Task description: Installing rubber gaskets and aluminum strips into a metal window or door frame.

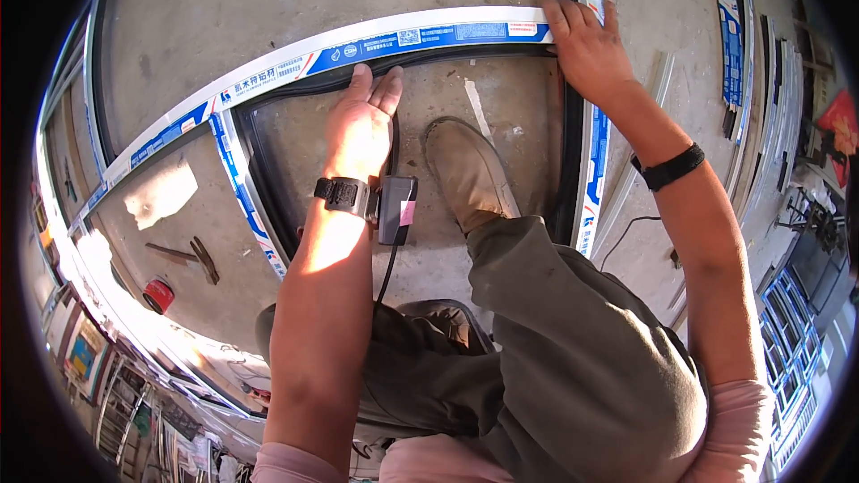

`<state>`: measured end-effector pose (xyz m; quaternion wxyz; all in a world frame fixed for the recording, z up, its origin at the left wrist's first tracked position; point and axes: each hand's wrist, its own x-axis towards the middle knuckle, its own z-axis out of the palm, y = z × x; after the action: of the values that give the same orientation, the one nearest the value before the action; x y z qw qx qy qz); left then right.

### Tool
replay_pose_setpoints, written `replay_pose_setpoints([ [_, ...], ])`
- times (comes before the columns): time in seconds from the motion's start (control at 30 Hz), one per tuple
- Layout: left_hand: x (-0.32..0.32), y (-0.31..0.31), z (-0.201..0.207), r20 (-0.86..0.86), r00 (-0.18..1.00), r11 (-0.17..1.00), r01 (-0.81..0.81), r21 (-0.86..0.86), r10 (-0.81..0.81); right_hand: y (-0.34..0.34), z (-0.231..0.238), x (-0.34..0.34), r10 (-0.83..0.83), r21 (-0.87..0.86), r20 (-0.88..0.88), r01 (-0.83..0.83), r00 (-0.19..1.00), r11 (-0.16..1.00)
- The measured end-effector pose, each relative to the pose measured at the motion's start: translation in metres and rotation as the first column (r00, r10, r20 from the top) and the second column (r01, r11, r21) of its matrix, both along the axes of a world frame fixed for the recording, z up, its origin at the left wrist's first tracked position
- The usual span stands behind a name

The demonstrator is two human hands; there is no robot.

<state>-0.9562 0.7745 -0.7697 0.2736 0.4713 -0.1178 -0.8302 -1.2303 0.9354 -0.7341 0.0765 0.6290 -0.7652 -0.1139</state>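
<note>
A metal frame lies on the floor, its bars covered in blue and white film. My left hand (362,125) reaches to the inner edge of the long curved-looking crossbar (268,76), fingers stretched out, with the thumb apart from them. Its fingertips are at the black rubber strip (313,88) running along that edge; whether they pinch it is hard to see. My right hand (591,49) is bent over the joint where the crossbar meets the right upright bar (595,156), gripping the frame there. Black strip also lines the inside of this upright.
My shoe (470,170) stands inside the frame opening. A hammer-like tool (190,258) and a red can (158,295) lie to the left. Film-wrapped profiles (729,45) and bare metal lengths (783,116) lie at right. A cable (626,233) crosses the floor near my knee.
</note>
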Motion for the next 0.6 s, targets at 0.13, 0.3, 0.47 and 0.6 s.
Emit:
replay_pose_setpoints([
  [0.13,0.004,-0.003,0.007,-0.059,0.998,1.0,-0.004,-0.005,0.004,-0.006,0.011,-0.003,0.05,0.038,-0.038,-0.048,0.998,0.998],
  [0.3,-0.001,-0.005,0.014,0.063,0.998,0.994,-0.037,0.106,0.031,-0.025,0.021,-0.006,0.095,0.398,0.014,-0.093,0.995,0.913],
  [0.47,-0.001,-0.01,0.028,0.094,0.996,0.986,-0.025,0.168,0.009,-0.05,0.026,0.014,0.202,0.182,0.231,-0.246,0.952,0.952],
  [0.6,-0.002,-0.01,0.016,0.077,0.996,0.99,0.032,0.135,-0.043,-0.07,-0.001,0.035,0.272,-0.021,0.345,-0.282,0.898,0.959],
])
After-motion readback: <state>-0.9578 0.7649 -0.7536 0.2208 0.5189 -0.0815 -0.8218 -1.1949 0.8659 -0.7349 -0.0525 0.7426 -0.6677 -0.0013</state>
